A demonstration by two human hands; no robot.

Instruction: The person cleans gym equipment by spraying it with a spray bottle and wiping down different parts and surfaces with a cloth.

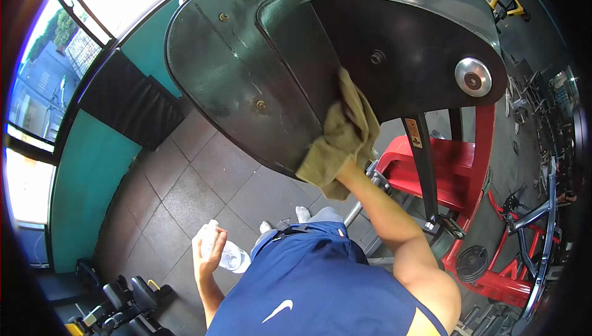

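My right hand (346,164) is raised and mostly covered by an olive-green cloth (343,135), which it presses against the lower edge of a large dark metal machine cover (246,70). My left hand (206,251) hangs low at my left side, closed around a clear plastic bottle (229,253). A round silver hub (473,77) sits on the cover's right side.
The machine's red frame (459,172) and a black weight plate (472,263) stand to my right. Grey floor tiles (191,188) lie below. A teal wall with black padding (132,104) and windows runs along the left. Other gym equipment (117,305) sits at the bottom left.
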